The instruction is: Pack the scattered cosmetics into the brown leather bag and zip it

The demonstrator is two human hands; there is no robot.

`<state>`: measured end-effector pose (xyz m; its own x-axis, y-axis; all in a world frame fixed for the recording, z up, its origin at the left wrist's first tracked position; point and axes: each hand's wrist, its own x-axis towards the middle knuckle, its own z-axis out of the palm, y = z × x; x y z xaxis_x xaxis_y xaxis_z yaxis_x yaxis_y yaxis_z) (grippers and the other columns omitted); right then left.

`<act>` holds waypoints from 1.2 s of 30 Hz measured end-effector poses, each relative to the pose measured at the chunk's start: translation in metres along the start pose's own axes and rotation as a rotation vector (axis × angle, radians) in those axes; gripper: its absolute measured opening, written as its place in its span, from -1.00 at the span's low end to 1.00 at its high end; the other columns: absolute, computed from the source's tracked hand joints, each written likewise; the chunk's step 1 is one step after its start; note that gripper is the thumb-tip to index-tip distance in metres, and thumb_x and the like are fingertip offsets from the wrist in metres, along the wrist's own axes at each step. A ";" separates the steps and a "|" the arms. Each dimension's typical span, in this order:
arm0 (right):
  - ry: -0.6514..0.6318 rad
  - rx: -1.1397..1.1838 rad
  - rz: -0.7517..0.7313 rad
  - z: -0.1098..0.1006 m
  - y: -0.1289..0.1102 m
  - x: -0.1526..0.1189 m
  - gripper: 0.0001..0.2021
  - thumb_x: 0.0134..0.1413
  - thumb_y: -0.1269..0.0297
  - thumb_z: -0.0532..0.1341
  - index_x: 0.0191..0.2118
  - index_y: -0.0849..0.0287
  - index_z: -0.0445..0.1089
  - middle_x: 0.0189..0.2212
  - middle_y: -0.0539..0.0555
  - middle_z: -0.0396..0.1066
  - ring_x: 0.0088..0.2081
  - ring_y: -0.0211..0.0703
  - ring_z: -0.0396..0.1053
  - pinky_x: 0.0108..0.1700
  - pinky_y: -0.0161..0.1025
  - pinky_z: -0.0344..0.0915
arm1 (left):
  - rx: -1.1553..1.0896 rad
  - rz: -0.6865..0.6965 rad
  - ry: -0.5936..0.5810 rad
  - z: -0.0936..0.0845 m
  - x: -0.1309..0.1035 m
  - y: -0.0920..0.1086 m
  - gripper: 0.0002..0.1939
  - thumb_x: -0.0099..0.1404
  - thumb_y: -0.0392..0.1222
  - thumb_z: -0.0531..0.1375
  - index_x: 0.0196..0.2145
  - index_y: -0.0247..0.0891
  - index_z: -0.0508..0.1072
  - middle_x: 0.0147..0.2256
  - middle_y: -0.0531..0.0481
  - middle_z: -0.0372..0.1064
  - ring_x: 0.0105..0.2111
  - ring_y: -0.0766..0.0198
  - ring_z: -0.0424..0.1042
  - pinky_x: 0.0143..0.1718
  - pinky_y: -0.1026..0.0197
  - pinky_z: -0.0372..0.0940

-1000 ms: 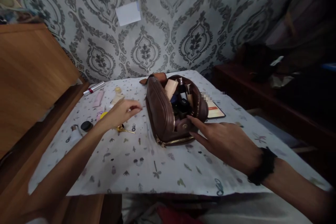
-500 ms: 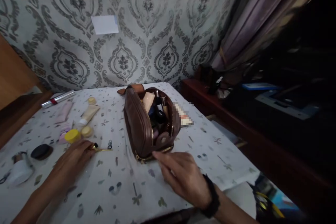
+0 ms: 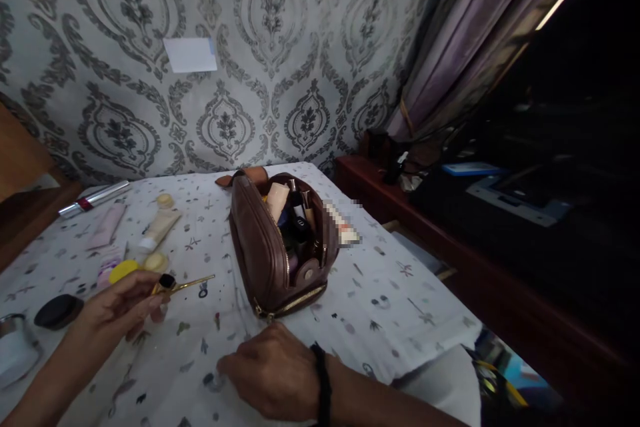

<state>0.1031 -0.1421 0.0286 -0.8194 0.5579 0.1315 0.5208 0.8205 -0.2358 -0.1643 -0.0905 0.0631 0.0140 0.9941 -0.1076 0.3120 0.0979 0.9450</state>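
My left hand [image 3: 127, 303] pinches a thin gold pin-like piece [image 3: 187, 283] with a black square end, its tip pointing right. It is raised just above the table at the left. My right hand [image 3: 280, 373] hangs low in front of the bag, back upward. Its fingers are curled under, and whatever they may hold is hidden. A brown leather makeup bag [image 3: 257, 247] stands unzipped in the middle. Inside it are a beige tube [image 3: 277, 201], a black-capped item [image 3: 300, 228] and several other cosmetics. The front zip [image 3: 300, 300] runs along its base.
Left on the patterned tablecloth [image 3: 350, 347] lie a yellow-lidded jar [image 3: 124, 271], a cream tube [image 3: 159, 230], a pink tube [image 3: 107, 225], a black compact [image 3: 59, 311], a white bottle [image 3: 17, 350] and a silver tube [image 3: 95, 199]. A dark red ledge [image 3: 370, 187] borders the right.
My left hand has lifted the gold piece and turned so that its fingers show. My right hand has drawn away from the bag's front, down and left. The view has shifted slightly right.
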 end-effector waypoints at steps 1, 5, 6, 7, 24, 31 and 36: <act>-0.024 -0.007 -0.011 0.001 -0.002 0.006 -0.94 0.20 0.34 0.15 -0.25 0.15 0.36 -0.45 -0.03 0.52 -0.50 -0.28 0.41 -0.56 -0.28 -0.01 | -0.006 0.015 -0.010 0.003 0.000 0.006 -0.50 -0.01 0.19 0.41 -0.21 -0.15 0.48 -0.60 0.05 0.40 -0.62 0.29 0.26 -0.64 0.32 0.16; -0.035 0.034 -0.060 0.009 -0.010 0.031 -0.90 0.23 0.25 0.14 -0.19 0.10 0.37 -0.40 -0.06 0.56 -0.47 -0.26 0.45 -0.62 -0.26 -0.11 | -0.044 0.058 -0.042 0.022 0.000 0.034 -0.46 0.04 0.22 0.37 -0.14 -0.15 0.44 -0.61 0.07 0.38 -0.60 0.29 0.28 -0.64 0.34 0.16; -0.030 0.056 -0.068 0.011 -0.011 0.036 -0.87 0.24 0.24 0.13 -0.15 0.09 0.37 -0.37 -0.07 0.58 -0.44 -0.26 0.47 -0.63 -0.26 -0.09 | -0.072 0.058 -0.049 0.028 0.000 0.042 -0.46 0.03 0.21 0.38 -0.15 -0.15 0.44 -0.60 0.07 0.38 -0.60 0.30 0.29 -0.65 0.34 0.15; -0.030 0.079 -0.076 0.014 -0.012 0.041 -0.84 0.25 0.23 0.13 -0.10 0.09 0.38 -0.34 -0.07 0.59 -0.40 -0.25 0.50 -0.63 -0.26 -0.06 | -0.107 0.056 -0.051 0.034 0.000 0.049 -0.47 0.03 0.19 0.39 -0.15 -0.16 0.43 -0.59 0.08 0.38 -0.61 0.31 0.29 -0.65 0.35 0.14; 0.050 0.459 -0.020 0.042 -0.001 0.051 -0.77 0.19 0.29 0.18 -0.07 0.17 0.48 -0.27 0.02 0.62 -0.25 -0.28 0.56 -0.23 -0.44 0.35 | -0.214 0.340 -0.190 0.095 0.031 0.124 -0.64 0.21 0.09 0.29 -0.20 -0.25 0.46 -0.50 -0.01 0.49 -0.54 0.26 0.47 -0.68 0.37 0.16; 0.053 0.447 -0.063 0.043 0.000 0.049 -0.76 0.23 0.26 0.14 -0.08 0.19 0.49 -0.23 0.04 0.62 -0.20 -0.27 0.56 -0.18 -0.43 0.37 | 0.268 0.720 -0.237 0.116 0.047 0.146 -0.80 0.33 -0.14 0.16 -0.14 -0.20 0.52 -0.26 0.01 0.53 -0.30 0.28 0.47 -0.34 0.32 0.32; 0.007 0.408 -0.086 0.040 0.002 0.051 -0.75 0.24 0.27 0.15 -0.06 0.21 0.49 -0.22 0.05 0.62 -0.22 -0.27 0.54 -0.18 -0.42 0.37 | 0.407 0.837 -0.381 0.131 0.062 0.154 -0.80 0.34 -0.24 0.11 -0.16 -0.23 0.52 -0.18 0.00 0.52 -0.27 0.27 0.46 -0.24 0.28 0.30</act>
<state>0.0529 -0.1172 -0.0039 -0.8536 0.4912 0.1737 0.3115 0.7485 -0.5854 0.0093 -0.0197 0.1611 0.6583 0.6472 0.3843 0.3625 -0.7200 0.5918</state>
